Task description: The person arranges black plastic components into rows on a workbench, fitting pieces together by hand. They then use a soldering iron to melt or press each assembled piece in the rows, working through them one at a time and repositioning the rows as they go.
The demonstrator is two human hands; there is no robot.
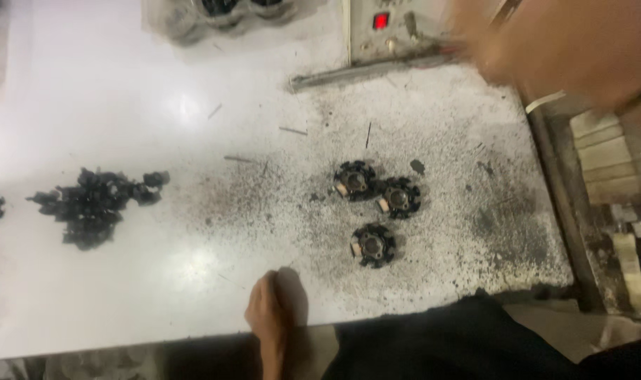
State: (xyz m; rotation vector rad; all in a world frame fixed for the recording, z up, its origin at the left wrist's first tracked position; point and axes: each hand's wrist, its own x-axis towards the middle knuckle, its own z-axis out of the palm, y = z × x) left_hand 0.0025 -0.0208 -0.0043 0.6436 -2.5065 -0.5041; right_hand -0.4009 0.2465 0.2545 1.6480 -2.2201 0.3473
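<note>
Three round black parts with brass-coloured centres lie on the speckled white table (123, 281): two touching each other (355, 181) (399, 197) and a third (372, 245) just below them. My left hand (266, 318) rests on the table's near edge, fingers curled in, holding nothing, a short way left of the lowest part. My right hand and forearm (560, 49) are a blur at the top right, above the table's far corner and close to a grey machine. Blur hides the fingers and whatever they may hold.
A heap of small black parts (95, 204) lies at the left, with more at the left edge. A grey machine with a red light (381, 21) stands at the back. Thin metal pins (293, 131) and black grit are scattered about. Wooden slats (609, 169) lie off the right edge.
</note>
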